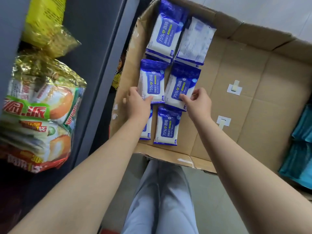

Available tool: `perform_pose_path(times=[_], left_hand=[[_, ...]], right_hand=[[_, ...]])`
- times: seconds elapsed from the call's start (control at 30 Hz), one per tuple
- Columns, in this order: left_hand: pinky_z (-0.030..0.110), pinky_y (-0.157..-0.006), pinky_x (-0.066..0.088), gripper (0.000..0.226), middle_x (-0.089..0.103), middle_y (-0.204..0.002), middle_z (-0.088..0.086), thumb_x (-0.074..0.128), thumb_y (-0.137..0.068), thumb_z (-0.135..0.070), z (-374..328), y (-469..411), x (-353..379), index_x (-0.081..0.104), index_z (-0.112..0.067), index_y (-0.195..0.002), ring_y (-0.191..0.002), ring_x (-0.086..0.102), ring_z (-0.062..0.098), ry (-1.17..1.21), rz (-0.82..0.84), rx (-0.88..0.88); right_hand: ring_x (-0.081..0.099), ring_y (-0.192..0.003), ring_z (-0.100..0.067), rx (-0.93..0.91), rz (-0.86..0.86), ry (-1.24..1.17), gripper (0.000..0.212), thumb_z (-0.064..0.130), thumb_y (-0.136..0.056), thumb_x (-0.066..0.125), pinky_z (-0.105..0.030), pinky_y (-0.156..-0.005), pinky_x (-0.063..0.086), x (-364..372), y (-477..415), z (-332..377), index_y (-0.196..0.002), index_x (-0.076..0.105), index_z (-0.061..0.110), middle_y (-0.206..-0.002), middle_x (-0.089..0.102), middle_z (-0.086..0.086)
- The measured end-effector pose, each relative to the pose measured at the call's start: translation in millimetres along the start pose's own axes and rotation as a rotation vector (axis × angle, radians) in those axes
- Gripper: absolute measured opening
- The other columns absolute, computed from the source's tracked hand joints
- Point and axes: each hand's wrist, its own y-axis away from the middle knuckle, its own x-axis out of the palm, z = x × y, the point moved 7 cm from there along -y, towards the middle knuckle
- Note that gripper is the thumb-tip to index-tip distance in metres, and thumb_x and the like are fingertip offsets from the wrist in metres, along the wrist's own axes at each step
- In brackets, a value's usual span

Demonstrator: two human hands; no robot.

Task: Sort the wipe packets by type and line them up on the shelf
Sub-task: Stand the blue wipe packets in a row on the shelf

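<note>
L hand pinches left packet at near edge; R hand pinches right packet. Best slide both flat on cardboard, edges parallel, labels up, no overlap.

Pale tiled floor, evenly lit — dark grey shelf upright at left.

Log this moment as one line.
left hand: grips blue wipe packet | right hand: pinches neighbouring packet | surface: cardboard | teal packets: untouched
</note>
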Motion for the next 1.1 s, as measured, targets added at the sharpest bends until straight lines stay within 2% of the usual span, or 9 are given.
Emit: perform_pose_path(times=[0.2,0.33,0.47,0.57,0.63,0.7,0.8,0.93,1.1], left_hand=[[0.017,-0.058,0.051,0.018,0.070,-0.108,0.000,0.059,-0.097,-0.035,-6.4,37.1,-8.5,0.058,-0.019,-0.104,-0.090,0.070,0.010,0.313,0.119,-0.018],[0.015,-0.052,0.051,0.026,0.070,-0.104,-0.006,0.060,-0.095,-0.039,-19.8,93.2,-46.7,0.058,-0.021,-0.114,-0.084,0.072,0.008,0.446,0.143,-0.028],[0.037,-0.069,0.061,0.020,0.074,-0.098,-0.002,0.063,-0.094,-0.034,-48.9,167.8,-105.5,0.062,-0.019,-0.107,-0.082,0.074,0.012,0.565,0.152,0.035],[0.049,-0.077,0.060,0.008,0.075,-0.095,0.000,0.064,-0.090,-0.031,-78.8,229.8,-152.8,0.061,-0.024,-0.092,-0.084,0.074,0.021,0.691,0.136,0.088],[0.047,-0.075,0.060,0.006,0.074,-0.099,0.004,0.063,-0.093,-0.024,-95.6,270.1,-177.1,0.058,-0.023,-0.092,-0.084,0.074,0.023,0.747,0.128,0.121],[0.043,-0.071,0.060,0.007,0.073,-0.103,0.006,0.062,-0.095,-0.025,-107.5,305.2,-190.8,0.056,-0.021,-0.096,-0.082,0.074,0.020,0.750,0.133,0.157],[0.044,-0.072,0.060,0.008,0.073,-0.104,0.006,0.062,-0.095,-0.027,-118.0,346.3,-201.2,0.057,-0.025,-0.100,-0.083,0.074,0.020,0.768,0.128,0.210],[0.041,-0.071,0.059,0.014,0.073,-0.104,0.003,0.060,-0.096,-0.025,-139.7,386.8,-217.7,0.055,-0.032,-0.107,-0.083,0.074,0.019,0.834,0.111,0.292],[0.048,-0.073,0.059,0.013,0.072,-0.103,0.008,0.058,-0.098,-0.029,-145.8,440.8,-244.4,0.057,-0.029,-0.110,-0.085,0.073,0.026,1.032,-0.039,0.295]], right_hand=[[0.066,-0.082,-0.015,0.118,-0.116,-0.500,0.023,0.016,-0.088,0.072,-0.024,-0.060,0.050,-40.0,36.6,-8.8,-0.097,0.052,0.017,-0.096,0.068,-0.002],[0.067,-0.087,-0.016,0.127,-0.157,-0.884,0.045,0.004,-0.090,0.067,-0.026,-0.069,0.053,-92.5,91.9,11.6,-0.129,0.045,0.013,-0.105,0.069,-0.003],[0.066,-0.080,-0.012,0.075,-0.044,-1.123,0.026,0.007,-0.092,0.064,-0.023,-0.065,0.052,-149.6,167.7,61.4,-0.113,0.056,0.021,-0.101,0.072,0.001],[0.069,-0.076,-0.010,0.043,0.000,-1.140,0.008,0.018,-0.096,0.061,-0.026,-0.067,0.057,-196.6,229.0,97.8,-0.103,0.059,0.022,-0.099,0.072,-0.001],[0.069,-0.070,-0.008,-0.009,0.009,-1.033,0.003,0.023,-0.097,0.061,-0.027,-0.068,0.058,-226.5,264.3,114.0,-0.097,0.059,0.020,-0.083,0.073,0.006],[0.064,-0.064,-0.006,-0.050,0.020,-0.923,0.005,0.020,-0.096,0.063,-0.021,-0.060,0.052,-252.0,290.4,122.7,-0.094,0.058,0.020,-0.071,0.069,0.010],[0.064,-0.067,-0.009,-0.052,0.078,-0.938,0.020,0.010,-0.093,0.064,-0.017,-0.053,0.050,-284.9,315.5,129.8,-0.108,0.055,0.020,-0.086,0.068,0.001],[0.073,-0.067,-0.015,-0.053,0.226,-1.023,0.028,0.018,-0.092,0.066,-0.025,-0.058,0.059,-320.6,333.0,153.1,-0.118,0.057,0.015,-0.084,0.075,-0.003],[0.075,-0.074,-0.021,-0.196,0.423,-0.908,0.031,0.027,-0.092,0.066,-0.032,-0.069,0.063,-360.2,355.5,198.2,-0.117,0.056,0.012,-0.084,0.077,-0.004]])
